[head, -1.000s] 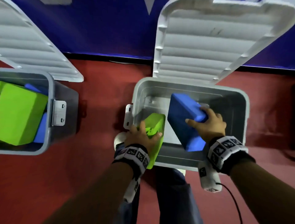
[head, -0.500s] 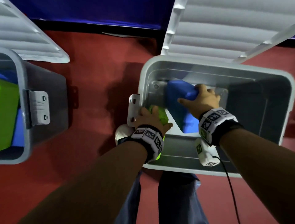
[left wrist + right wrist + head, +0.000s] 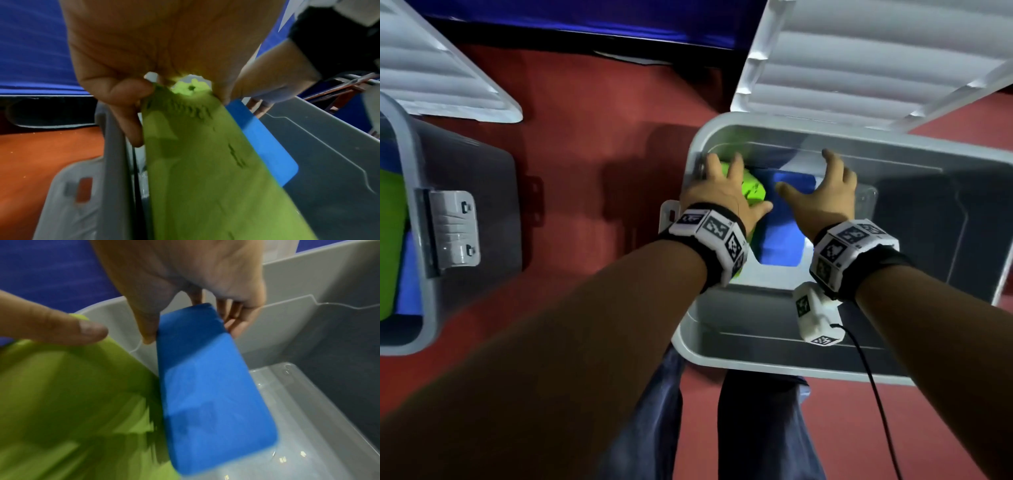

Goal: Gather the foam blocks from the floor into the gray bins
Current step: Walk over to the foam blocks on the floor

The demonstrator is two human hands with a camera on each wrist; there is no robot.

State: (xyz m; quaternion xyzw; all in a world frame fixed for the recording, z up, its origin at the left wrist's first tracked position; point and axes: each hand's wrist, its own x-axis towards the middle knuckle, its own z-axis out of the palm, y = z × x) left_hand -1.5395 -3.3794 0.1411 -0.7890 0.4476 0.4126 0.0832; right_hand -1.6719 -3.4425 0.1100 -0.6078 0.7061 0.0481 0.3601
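Both of my hands are inside the right gray bin (image 3: 756,363). My left hand (image 3: 743,185) lies with straight, spread fingers on the upper end of a green foam block (image 3: 753,192), which leans against the bin's left wall. In the left wrist view one finger runs down the green block (image 3: 205,162) on one side and the thumb on the other. My right hand (image 3: 811,181) is splayed over a blue foam block (image 3: 784,240) just right of the green one. In the right wrist view its thumb and fingertips touch the top end of the blue block (image 3: 205,394), whose lower end is on the bin floor.
The right bin's ribbed lid (image 3: 876,61) stands open behind it. A second gray bin (image 3: 424,240) at the left holds a green block (image 3: 390,240) and blue ones, with its lid (image 3: 441,68) open too. Red floor lies between the bins. My legs (image 3: 661,428) are just below.
Both hands went deeper into the right bin with their blocks. The fingers, curled round the blocks before, are now straight and spread, and the blocks stand lower in the bin.
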